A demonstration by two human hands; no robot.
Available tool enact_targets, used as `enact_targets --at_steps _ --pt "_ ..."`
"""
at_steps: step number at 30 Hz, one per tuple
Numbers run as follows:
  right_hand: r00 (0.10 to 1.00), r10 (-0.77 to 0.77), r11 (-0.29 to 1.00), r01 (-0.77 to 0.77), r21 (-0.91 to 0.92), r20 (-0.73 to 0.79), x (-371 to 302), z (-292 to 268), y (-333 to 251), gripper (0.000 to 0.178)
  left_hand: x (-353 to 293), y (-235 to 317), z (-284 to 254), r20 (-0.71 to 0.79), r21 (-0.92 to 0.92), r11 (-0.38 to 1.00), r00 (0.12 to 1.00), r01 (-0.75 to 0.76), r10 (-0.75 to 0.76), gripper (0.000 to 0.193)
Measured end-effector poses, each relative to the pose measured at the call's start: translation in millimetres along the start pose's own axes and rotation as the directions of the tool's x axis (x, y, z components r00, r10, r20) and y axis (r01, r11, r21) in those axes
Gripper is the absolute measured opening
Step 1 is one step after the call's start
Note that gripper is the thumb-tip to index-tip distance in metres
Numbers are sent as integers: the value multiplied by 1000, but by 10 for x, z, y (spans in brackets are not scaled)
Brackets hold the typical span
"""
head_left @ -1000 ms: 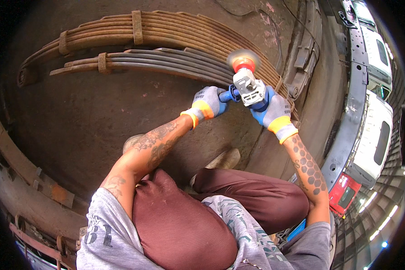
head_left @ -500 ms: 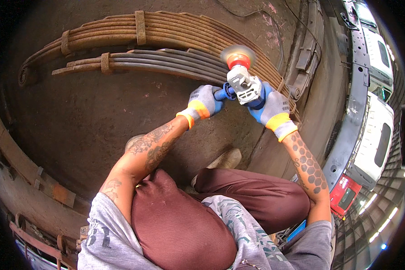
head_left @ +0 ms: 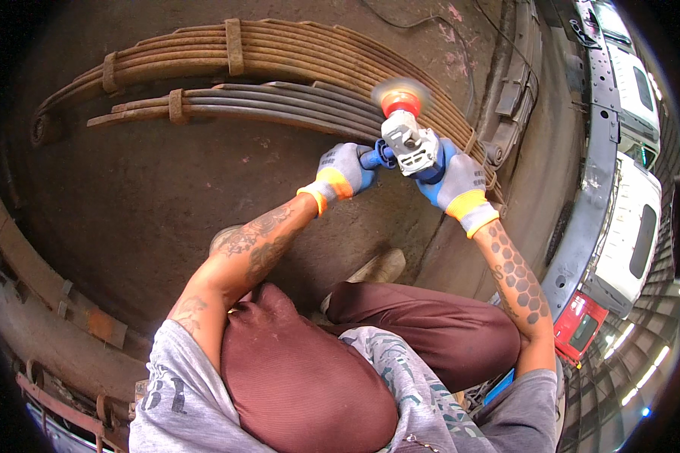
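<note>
Both my hands, in grey and blue work gloves with orange and yellow cuffs, grip an angle grinder (head_left: 414, 147). My left hand (head_left: 343, 169) is closed round its blue side handle (head_left: 378, 156). The grinder's body lies in my right hand (head_left: 456, 178), fingers wrapped round it. At its far end a red guard and a blurred, spinning round brush or disc (head_left: 402, 94) are over the right part of the leaf springs. The nearer leaf spring (head_left: 279, 106) is greyer along its leaves; the longer one behind it (head_left: 196, 57) is rusty brown. Whether the disc touches metal I cannot tell.
A cable (head_left: 461, 41) runs over the brown floor at the far right. Beyond the springs stands a long dark steel beam (head_left: 593, 196), with white truck cabs (head_left: 631, 234) and a red one (head_left: 579, 325) past it. Rusty metal parts (head_left: 60, 291) lie at left.
The grinder's head has shifted very slightly nearer and to the right. Both hands keep the same hold, and the springs have barely moved in view.
</note>
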State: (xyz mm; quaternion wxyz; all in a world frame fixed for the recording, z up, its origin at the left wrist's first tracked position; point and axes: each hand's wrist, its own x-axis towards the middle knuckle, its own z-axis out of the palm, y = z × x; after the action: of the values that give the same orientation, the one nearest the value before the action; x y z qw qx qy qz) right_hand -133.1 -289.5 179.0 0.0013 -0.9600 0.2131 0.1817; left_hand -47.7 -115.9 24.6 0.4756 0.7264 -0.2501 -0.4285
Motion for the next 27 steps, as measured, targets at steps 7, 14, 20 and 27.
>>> enact_targets --at_steps 7,14,20,27 --pt "1000 20 1000 -19 -5 18 8 6 -2 65 -10 8 -49 -12 26 1000 1000 -13 13 20" --pt "998 42 999 -42 6 37 -6 33 83 70 20 10 60 -16 -32 999 999 -31 31 20" --pt "1000 -19 1000 19 21 2 -23 -8 -45 66 -44 -50 5 -31 -29 999 999 -15 14 20" --pt "1000 28 999 -28 45 -5 -60 90 89 64 43 -53 87 -9 15 998 998 -68 68 21"
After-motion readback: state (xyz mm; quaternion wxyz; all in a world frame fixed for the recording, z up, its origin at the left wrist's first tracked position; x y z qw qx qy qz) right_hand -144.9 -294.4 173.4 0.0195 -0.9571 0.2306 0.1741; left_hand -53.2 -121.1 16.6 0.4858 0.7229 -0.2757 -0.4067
